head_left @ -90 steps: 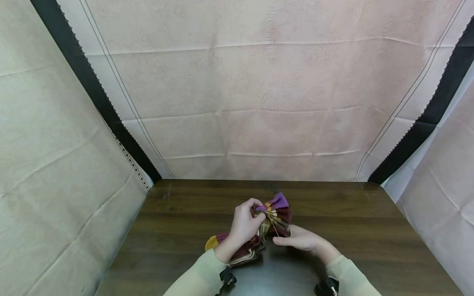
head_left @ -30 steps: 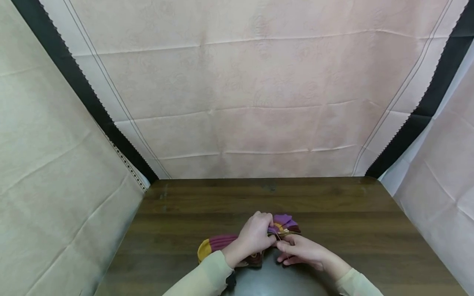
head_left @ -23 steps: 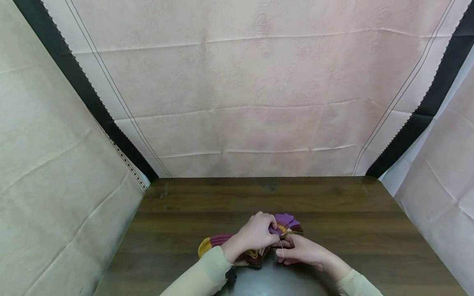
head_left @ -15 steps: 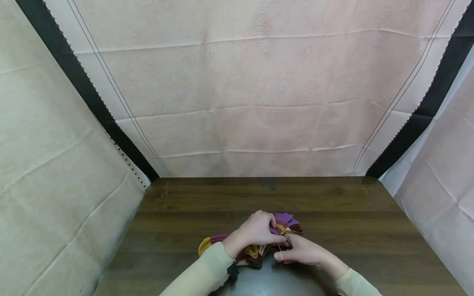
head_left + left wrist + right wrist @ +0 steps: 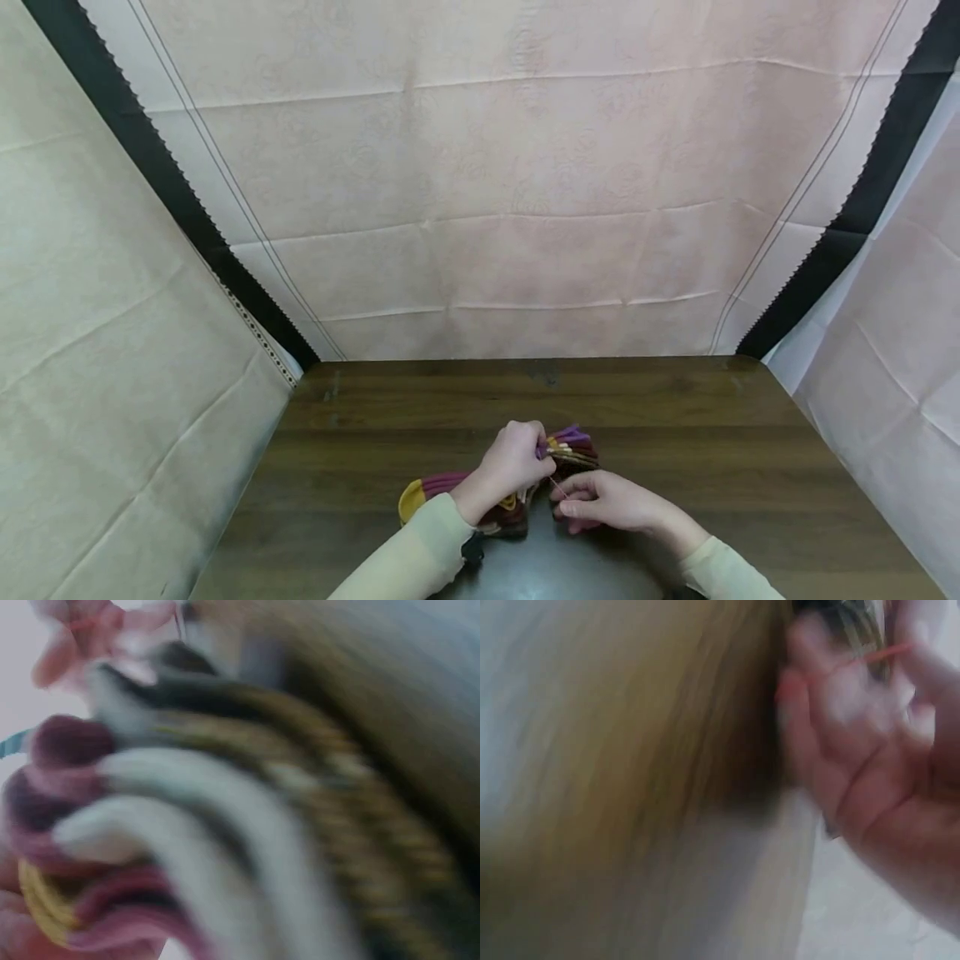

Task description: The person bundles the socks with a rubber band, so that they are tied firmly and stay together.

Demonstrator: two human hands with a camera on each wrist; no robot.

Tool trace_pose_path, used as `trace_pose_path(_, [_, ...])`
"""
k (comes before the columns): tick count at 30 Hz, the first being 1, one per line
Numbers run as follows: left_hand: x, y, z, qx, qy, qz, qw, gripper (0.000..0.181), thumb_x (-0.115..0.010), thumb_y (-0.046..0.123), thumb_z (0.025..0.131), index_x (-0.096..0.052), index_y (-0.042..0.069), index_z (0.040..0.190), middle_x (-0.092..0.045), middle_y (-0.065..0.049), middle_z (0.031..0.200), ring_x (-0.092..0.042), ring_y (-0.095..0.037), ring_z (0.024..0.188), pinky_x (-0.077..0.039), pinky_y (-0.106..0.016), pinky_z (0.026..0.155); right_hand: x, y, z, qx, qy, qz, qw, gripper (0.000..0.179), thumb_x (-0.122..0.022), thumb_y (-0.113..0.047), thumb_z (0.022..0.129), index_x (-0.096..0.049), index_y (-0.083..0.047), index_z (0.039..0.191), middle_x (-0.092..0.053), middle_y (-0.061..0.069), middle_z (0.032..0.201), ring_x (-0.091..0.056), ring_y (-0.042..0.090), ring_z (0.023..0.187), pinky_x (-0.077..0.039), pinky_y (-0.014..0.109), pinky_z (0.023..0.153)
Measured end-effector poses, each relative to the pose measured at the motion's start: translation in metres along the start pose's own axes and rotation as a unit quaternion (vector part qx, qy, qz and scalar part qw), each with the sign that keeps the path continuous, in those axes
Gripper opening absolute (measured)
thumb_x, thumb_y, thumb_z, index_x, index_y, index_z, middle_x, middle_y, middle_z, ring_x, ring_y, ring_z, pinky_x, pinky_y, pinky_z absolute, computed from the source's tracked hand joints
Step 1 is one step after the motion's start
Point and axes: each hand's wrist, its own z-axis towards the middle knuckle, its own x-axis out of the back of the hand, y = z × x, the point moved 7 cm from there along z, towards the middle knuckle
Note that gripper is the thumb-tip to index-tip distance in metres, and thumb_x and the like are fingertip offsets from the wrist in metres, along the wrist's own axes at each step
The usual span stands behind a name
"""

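A bundle of folded socks [image 5: 442,485], with yellow, maroon, purple and brown parts, is gripped near its middle by my left hand [image 5: 513,462]. Its purple and brown ends [image 5: 573,443] fan out past the fingers; the left hand hides the middle. In the left wrist view the cream, maroon and brown sock folds [image 5: 202,780] lie close and blurred. A thin red rubber band [image 5: 558,487] runs taut from the bundle to my right hand [image 5: 618,504]. Up close in the right wrist view, the band [image 5: 870,658] stretches across the right hand's bent fingers.
The brown wooden table [image 5: 420,400] lies under both hands, its far edge meeting a pale fabric wall [image 5: 525,250]. Fabric panels with black strips [image 5: 825,250] stand at the left and right.
Over three seconds both hands moved down toward the table with the socks. In the last half second the left thumb drew away from the right fingers, and the band shows stretched between the hands.
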Motion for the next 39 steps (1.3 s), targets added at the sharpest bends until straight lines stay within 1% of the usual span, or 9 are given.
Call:
trace_pose_path(4, [0.004,-0.011,-0.001,0.025,0.027,-0.034,0.9987,0.023,-0.080,0.013,0.087,-0.058,0.013,0.083,-0.055,0.004,0.067,-0.047,-0.007,0.053,-0.040,-0.022,0.046,0.002,-0.005,-0.005,0.059,-0.036,0.016,0.9975,0.034,-0.053,-0.014,0.114,-0.069,0.015,0.120,-0.078,0.008,0.092,-0.067,0.006,0.063,-0.058,0.021,0.065])
trace_pose_path(9, [0.012,-0.021,0.000,0.034,0.075,-0.066,0.9944,0.023,-0.080,0.013,0.087,-0.058,0.013,0.081,-0.056,0.005,0.066,-0.049,-0.006,0.051,-0.042,-0.022,0.045,0.005,-0.007,-0.009,0.103,-0.025,0.202,0.9735,0.048,-0.031,-0.023,0.120,-0.050,0.003,0.155,-0.076,-0.003,0.104,-0.053,-0.001,0.063,-0.057,0.021,0.076])
trace_pose_path(16, [0.018,-0.035,-0.001,0.052,0.129,-0.081,0.9870,0.020,-0.080,0.010,0.088,-0.060,0.012,0.084,-0.059,0.005,0.072,-0.052,-0.007,0.057,-0.046,-0.023,0.051,0.000,-0.001,-0.003,0.062,0.013,0.562,0.8243,0.067,-0.022,-0.046,0.113,-0.049,0.000,0.154,-0.064,0.011,0.148,-0.072,0.006,0.098,-0.054,0.020,0.099])
trace_pose_path(22, [0.015,-0.026,-0.005,0.009,0.129,-0.064,0.9895,0.020,-0.078,0.009,0.091,-0.059,0.014,0.086,-0.060,0.007,0.073,-0.052,-0.005,0.058,-0.046,-0.022,0.051,0.016,0.008,0.003,0.025,0.137,0.629,0.7649,0.063,-0.034,-0.040,0.112,-0.037,0.008,0.153,-0.070,0.028,0.128,-0.075,0.021,0.112,-0.046,0.018,0.106])
trace_pose_path(24, [0.012,-0.020,-0.008,-0.012,0.120,-0.047,0.9916,0.021,-0.078,0.008,0.092,-0.059,0.015,0.086,-0.059,0.008,0.072,-0.050,-0.004,0.058,-0.044,-0.021,0.051,0.022,0.011,0.003,0.005,0.166,0.624,0.7638,0.059,-0.044,-0.041,0.111,-0.049,0.006,0.146,-0.071,0.027,0.124,-0.074,0.028,0.114,-0.044,0.018,0.108])
trace_pose_path(28, [0.005,-0.007,-0.013,-0.065,0.091,-0.006,0.9937,0.024,-0.079,0.006,0.092,-0.058,0.017,0.087,-0.056,0.011,0.072,-0.046,-0.002,0.059,-0.041,-0.018,0.052,0.034,0.015,-0.001,-0.022,0.196,0.570,0.7979,0.067,-0.055,-0.050,0.108,-0.049,0.007,0.144,-0.069,0.023,0.123,-0.073,0.033,0.114,-0.042,0.023,0.113])
trace_pose_path(33, [-0.006,0.011,-0.019,-0.152,0.055,0.053,0.9855,0.029,-0.082,0.004,0.089,-0.056,0.017,0.084,-0.054,0.012,0.074,-0.043,-0.001,0.063,-0.037,-0.016,0.057,0.043,0.016,-0.006,-0.066,0.182,0.445,0.8741,0.101,-0.049,-0.060,0.109,-0.009,0.018,0.159,-0.061,0.026,0.132,-0.071,0.029,0.117,-0.045,0.031,0.114])
trace_pose_path(36, [-0.013,0.021,-0.023,-0.196,0.041,0.110,0.9737,0.030,-0.085,0.006,0.086,-0.058,0.018,0.084,-0.059,0.011,0.077,-0.050,-0.003,0.067,-0.041,-0.018,0.061,0.045,0.016,-0.007,-0.094,0.178,0.330,0.9223,0.096,-0.047,-0.060,0.110,-0.023,0.022,0.155,-0.061,0.024,0.135,-0.069,0.026,0.118,-0.052,0.033,0.108])
trace_pose_path(39, [-0.020,0.028,-0.026,-0.226,0.030,0.174,0.9580,0.027,-0.089,0.011,0.083,-0.064,0.021,0.085,-0.066,0.012,0.081,-0.060,-0.005,0.075,-0.048,-0.023,0.066,0.045,0.017,-0.006,-0.120,0.187,0.234,0.9464,0.083,-0.055,-0.055,0.110,-0.047,0.019,0.145,-0.068,0.020,0.129,-0.070,0.025,0.114,-0.058,0.035,0.100])
